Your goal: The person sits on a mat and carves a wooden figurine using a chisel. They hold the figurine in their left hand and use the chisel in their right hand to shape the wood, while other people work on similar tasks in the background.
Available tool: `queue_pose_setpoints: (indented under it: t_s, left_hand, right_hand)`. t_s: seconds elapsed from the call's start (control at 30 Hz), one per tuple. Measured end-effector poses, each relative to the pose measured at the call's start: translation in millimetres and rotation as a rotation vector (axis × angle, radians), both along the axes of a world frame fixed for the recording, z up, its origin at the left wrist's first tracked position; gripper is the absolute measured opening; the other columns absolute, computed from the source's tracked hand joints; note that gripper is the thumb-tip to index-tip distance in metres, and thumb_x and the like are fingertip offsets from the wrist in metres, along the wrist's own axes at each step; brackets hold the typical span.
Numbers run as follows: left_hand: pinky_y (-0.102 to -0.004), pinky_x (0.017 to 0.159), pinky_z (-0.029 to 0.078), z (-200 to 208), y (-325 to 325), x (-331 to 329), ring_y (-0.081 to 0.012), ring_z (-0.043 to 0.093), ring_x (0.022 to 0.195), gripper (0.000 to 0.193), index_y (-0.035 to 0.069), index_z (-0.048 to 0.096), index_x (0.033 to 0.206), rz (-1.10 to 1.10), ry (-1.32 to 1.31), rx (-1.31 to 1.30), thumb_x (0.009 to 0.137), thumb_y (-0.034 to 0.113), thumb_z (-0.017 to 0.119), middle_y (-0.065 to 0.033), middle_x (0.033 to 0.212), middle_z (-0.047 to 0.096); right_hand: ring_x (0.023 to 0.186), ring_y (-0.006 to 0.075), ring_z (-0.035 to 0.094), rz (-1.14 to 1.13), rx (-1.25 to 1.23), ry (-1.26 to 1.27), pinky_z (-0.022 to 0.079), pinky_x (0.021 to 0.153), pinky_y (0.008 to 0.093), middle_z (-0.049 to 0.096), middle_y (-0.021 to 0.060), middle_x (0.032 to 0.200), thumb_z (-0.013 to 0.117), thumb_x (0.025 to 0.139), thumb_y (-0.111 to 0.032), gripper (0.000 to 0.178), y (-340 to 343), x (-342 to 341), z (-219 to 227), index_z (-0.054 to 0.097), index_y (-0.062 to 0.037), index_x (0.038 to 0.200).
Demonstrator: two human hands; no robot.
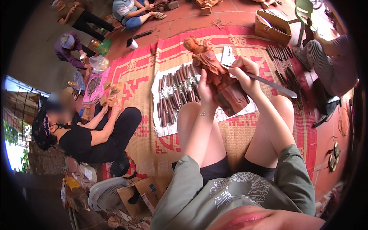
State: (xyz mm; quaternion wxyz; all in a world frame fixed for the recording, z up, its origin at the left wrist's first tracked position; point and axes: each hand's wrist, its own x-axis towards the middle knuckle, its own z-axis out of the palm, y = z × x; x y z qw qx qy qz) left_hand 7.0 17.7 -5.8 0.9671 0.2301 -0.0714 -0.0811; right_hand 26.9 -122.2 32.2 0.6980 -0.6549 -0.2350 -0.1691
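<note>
Woven matting point(147, 165) in straw and red spreads beneath us, laid over reddish floor tiles point(174, 23). Nearest are our bent bare knees, and just beyond and above them we hold a carved wooden figure point(214, 69), tilted, its head toward the upper left and its blocky base toward us. Our left hand point(207, 91) grips it by the side near the base, thumb pressed to the wood; we cannot tell how the other fingers lie behind it. Our right hand point(245, 74) pinches a slim metal tool point(274, 87), thumb and fingers closed together, its tip at the figure's robe; whether it touches we cannot tell. Under the figure lies a white cloth point(165, 131) bearing rows of dark-handled tools point(180, 91). To our left, a seated person in black point(78, 140) holds a paler carving point(114, 91). More tools point(281, 53) lie to our right, and past them stands an open cardboard box point(272, 35). Farthest off, other people sit, stoop and stand.
</note>
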Motion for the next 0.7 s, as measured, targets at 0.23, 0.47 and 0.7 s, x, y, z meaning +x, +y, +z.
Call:
queue_pose_setpoints:
  t_s: [0.23, 0.47, 0.7]
  left_hand:
    - [-0.0457, 0.091, 0.045, 5, -5, 0, -0.0302, 0.056, 0.103, 0.056, 0.001, 0.044, 0.122, -0.011, -0.152, 0.073, 0.094, 0.048, 0.033, -0.0167, 0.114, 0.055]
    - [-0.0473, 0.091, 0.045, 12, -8, -4, -0.0305, 0.056, 0.103, 0.057, 0.000, 0.042, 0.124, 0.003, -0.075, 0.034, 0.093, 0.048, 0.034, -0.0165, 0.116, 0.053]
    - [-0.0435, 0.091, 0.045, -3, -3, 4, -0.0277, 0.057, 0.101, 0.055, 0.000, 0.043, 0.124, 0.006, -0.085, -0.015, 0.094, 0.045, 0.034, -0.0134, 0.112, 0.056]
  right_hand:
    - [0.058, 0.0057, 0.054, 0.119, 0.057, 0.116, 0.043, 0.054, 0.0202, 0.060, 0.0036, 0.063, 0.063, 0.077, -0.004, 0.013, -5, -1, 6, 0.054, -0.0010, 0.068]
    - [0.057, 0.0048, 0.049, 0.030, 0.126, 0.115, 0.040, 0.052, 0.0212, 0.055, 0.0015, 0.060, 0.061, 0.075, -0.003, 0.015, 2, -1, 11, 0.050, -0.0022, 0.063]
    - [0.056, 0.0053, 0.048, 0.064, 0.113, 0.131, 0.039, 0.053, 0.0210, 0.054, 0.0015, 0.059, 0.059, 0.074, -0.001, 0.015, -1, -5, 9, 0.049, -0.0017, 0.062]
